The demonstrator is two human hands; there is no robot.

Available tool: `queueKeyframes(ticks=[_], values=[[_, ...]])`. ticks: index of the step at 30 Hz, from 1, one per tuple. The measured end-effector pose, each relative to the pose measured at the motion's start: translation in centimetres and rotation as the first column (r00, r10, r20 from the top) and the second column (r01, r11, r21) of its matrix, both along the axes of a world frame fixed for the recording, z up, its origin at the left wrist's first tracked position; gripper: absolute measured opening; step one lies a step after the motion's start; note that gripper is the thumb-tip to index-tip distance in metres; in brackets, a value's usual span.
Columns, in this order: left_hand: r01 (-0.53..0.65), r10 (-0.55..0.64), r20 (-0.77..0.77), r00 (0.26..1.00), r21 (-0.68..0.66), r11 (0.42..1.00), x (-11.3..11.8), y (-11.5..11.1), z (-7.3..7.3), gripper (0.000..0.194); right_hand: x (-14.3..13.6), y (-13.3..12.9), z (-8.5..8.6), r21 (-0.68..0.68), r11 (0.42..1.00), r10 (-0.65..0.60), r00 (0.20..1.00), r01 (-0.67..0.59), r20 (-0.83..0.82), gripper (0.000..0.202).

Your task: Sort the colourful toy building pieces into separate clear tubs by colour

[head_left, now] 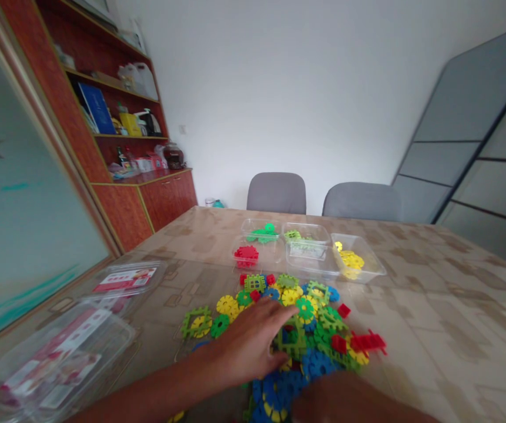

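Observation:
A heap of plastic building pieces lies on the table, with blue notched discs (318, 364), yellow discs (227, 305), green discs (307, 308) and light green square frames (291, 343). My left hand (255, 335) reaches over the middle of the heap, its thumb apart from its fingers and nothing visibly held. Its fingertips are close to the green pieces; whether they touch is unclear. Low in the picture, my right hand (336, 399) is smeared by motion beside the blue discs, its fingers hidden. Red pieces (368, 342) lie on the heap's right edge.
Beyond the heap stand clear plastic containers: one with red pieces (246, 256), one with green pieces (264, 234), one with light green pieces (294, 235), one with yellow pieces (350, 261). Clear lids (120, 338) with labels lie at left. Two grey chairs (276, 192) stand behind the table (429, 305).

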State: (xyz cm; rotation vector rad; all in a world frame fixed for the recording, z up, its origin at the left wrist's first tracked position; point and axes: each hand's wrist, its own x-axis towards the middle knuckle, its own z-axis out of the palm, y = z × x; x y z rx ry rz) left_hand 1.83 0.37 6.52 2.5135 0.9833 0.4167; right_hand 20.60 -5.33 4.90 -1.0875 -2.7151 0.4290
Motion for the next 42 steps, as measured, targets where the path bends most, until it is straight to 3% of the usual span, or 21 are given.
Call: queueKeyframes(ticks=[3, 6, 9, 12, 15, 20, 24, 29, 32, 36, 42], values=[[-0.054, 0.054, -0.01, 0.998, -0.034, 0.998, -1.3, 0.4, -0.2, 0.076, 0.9, 1.6, 2.8, -0.048, 0.999, -0.009, 0.999, 0.007, -0.048, 0.012], [-0.073, 0.077, 0.024, 0.997, -0.136, 0.988, -2.7, 0.7, -0.6, 0.079, 0.9, 2.8, 4.1, 0.01, 0.977, -0.209, 0.957, 0.215, -0.199, 0.014], [-0.059, 0.083, 0.097, 0.992, -0.232, 0.971, -4.1, 1.2, -0.5, 0.075, -0.2, 3.3, 3.3, 0.08, 0.953, -0.269, 0.936, 0.293, -0.225, 0.011], [-0.033, 0.065, 0.106, 0.992, -0.285, 0.958, -5.5, 1.8, 0.1, 0.06, -1.0, 3.3, 2.1, 0.008, 0.973, -0.224, 0.957, 0.229, -0.185, 0.008], [-0.041, 0.065, 0.095, 0.993, -0.24, 0.97, -6.0, 2.0, 0.2, 0.053, -0.3, 3.5, 2.3, -0.038, 0.974, -0.226, 0.941, 0.223, -0.252, 0.005], [-0.11, 0.115, 0.063, 0.991, -0.069, 0.991, -3.8, 0.8, -0.7, 0.067, 2.6, 4.9, 4.1, 0.031, 0.959, -0.264, 0.924, 0.283, -0.276, 0.013], [-0.129, 0.13, 0.031, 0.991, -0.018, 0.991, -2.0, -0.1, -1.0, 0.07, 3.9, 5.6, 4.2, 0.023, 0.951, -0.299, 0.934, 0.309, -0.193, 0.012], [-0.179, 0.197, 0.136, 0.971, -0.13, 0.975, -2.0, -0.1, -0.6, 0.049, 4.0, 5.8, 3.3, 0.011, 0.961, -0.273, 0.954, 0.276, -0.127, 0.012], [-0.208, 0.251, 0.18, 0.951, -0.226, 0.952, -2.7, 0.2, -0.3, 0.055, 4.0, 5.9, 3.0, 0.014, 0.965, -0.256, 0.957, 0.26, -0.133, 0.013], [-0.168, 0.234, 0.192, 0.953, -0.309, 0.936, -4.0, 1.0, 0.3, 0.059, 4.1, 6.0, 2.9, 0.007, 0.97, -0.24, 0.961, 0.243, -0.14, 0.012], [-0.133, 0.163, 0.089, 0.983, -0.279, 0.951, -5.0, 1.1, -0.1, 0.065, 3.9, 5.7, 2.9, -0.03, 0.975, -0.223, 0.967, 0.221, -0.125, 0.012]])
